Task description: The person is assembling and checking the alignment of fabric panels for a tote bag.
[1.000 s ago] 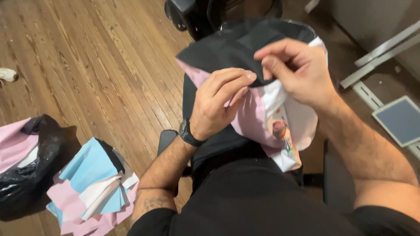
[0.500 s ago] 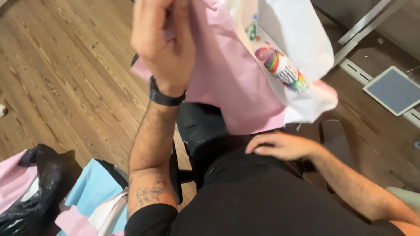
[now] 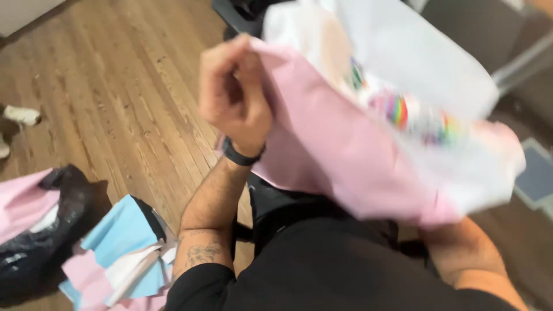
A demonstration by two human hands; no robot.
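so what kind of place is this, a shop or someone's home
Probably a room in a home or small workroom, not a shop. It has a worn wooden plank floor, a loose pile of pink and blue fabric beside a black bag, and the person sits holding up a pink cloth.

The left hand [image 3: 233,95] grips a raised pink-and-white cloth [image 3: 345,144], blurred, above a wooden floor [image 3: 115,86]; the right hand seems hidden.

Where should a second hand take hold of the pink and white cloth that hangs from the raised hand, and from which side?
Probably the free lower edge of the pink and white cloth, from below on the right. The left hand already has a closed grip on the upper left edge, so the cloth drapes down to the right, where its blurred hem hangs loose. The right hand is hidden behind it.
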